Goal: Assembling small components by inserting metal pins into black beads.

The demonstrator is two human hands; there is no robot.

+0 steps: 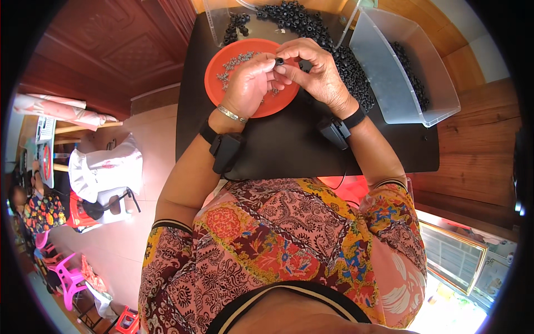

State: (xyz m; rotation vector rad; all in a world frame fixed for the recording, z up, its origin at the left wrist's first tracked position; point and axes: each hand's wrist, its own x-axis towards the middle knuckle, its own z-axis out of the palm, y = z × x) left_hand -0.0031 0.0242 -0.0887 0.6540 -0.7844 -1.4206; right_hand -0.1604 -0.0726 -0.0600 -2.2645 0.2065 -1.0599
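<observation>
Above the orange-red plate point(212, 78), both my hands meet at a small black round plastic part point(279, 61). My left hand point(250, 86) has its thumb against the part's left side, with the other fingers curled beneath. The thumb and forefinger of my right hand point(321, 72) pinch the same part from the right. Small silvery metal pieces point(227, 76) lie scattered in the plate, partly hidden by my left hand. Whether one of them sits in the black part is too small to tell.
Black plastic parts point(300, 21) are heaped along the back of the dark table point(278, 150), and more point(354, 78) lie right of my hand. A translucent bin point(384, 92) holding such parts stands tilted at the right. Another person point(44, 209) sits far left, beyond a white sack point(114, 167).
</observation>
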